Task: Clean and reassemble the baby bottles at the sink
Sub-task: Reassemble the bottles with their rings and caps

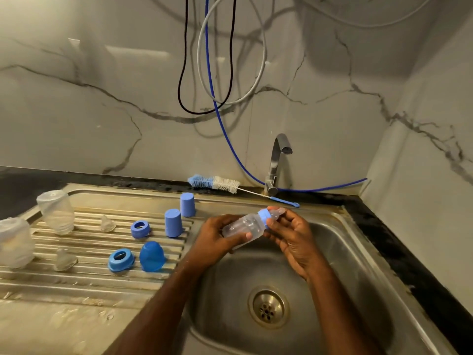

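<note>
Step in hand: reassembly of one small bottle (243, 226), held tilted over the sink basin (332, 265) at centre frame; its blue collar (264, 217) and clear teat (277, 213) already sit on the neck, so I judge the collar is being screwed home.
Left hand (212, 242): wrapped round the bottle's body, thumb across the front.
Right hand (291, 233): fingers curled about the collar and teat end, gripping it.
Next move: probably a final twist, then a cap; the two tall caps (173, 222) stand at centre-left on the draining board (76, 285), just left of the hands.
Still apart: two upturned bottles (56, 212) at far left, two loose teats (107, 224) beside them, two blue rings (140, 229) and a domed blue cap (152, 256) at lower centre-left.
Brush (213, 182): lies along the back ledge, left of the tap (277, 162).
Water: none seen running.
</note>
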Tool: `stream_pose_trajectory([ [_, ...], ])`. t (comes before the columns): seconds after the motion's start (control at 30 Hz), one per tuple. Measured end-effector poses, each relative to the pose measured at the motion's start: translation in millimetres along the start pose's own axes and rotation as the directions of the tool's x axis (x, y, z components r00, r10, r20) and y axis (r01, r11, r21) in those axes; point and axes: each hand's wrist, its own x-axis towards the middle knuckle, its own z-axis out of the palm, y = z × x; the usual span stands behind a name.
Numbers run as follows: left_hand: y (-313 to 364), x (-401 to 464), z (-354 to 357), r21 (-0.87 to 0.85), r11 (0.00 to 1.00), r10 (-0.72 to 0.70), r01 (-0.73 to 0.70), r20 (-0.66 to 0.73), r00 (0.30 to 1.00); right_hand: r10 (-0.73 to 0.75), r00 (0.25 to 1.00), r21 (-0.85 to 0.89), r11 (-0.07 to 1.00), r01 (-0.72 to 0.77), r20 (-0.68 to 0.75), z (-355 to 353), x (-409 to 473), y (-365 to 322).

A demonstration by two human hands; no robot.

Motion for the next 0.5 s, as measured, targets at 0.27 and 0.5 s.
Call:
stream_pose_trajectory([
  [0.27, -14, 2, 15, 0.287, 0.953, 0.120, -0.099, -0.055, 0.991, 0.023, 0.939, -0.370, 0.915, -0.158, -0.343, 19, -2, 3],
  [0.5, -12, 2, 30, -0.154, 0.987, -0.044, 0.040, -0.024, 0.999, 0.111, 0.988, 0.449, 0.892, -0.053, -0.104, 30, -5, 0],
])
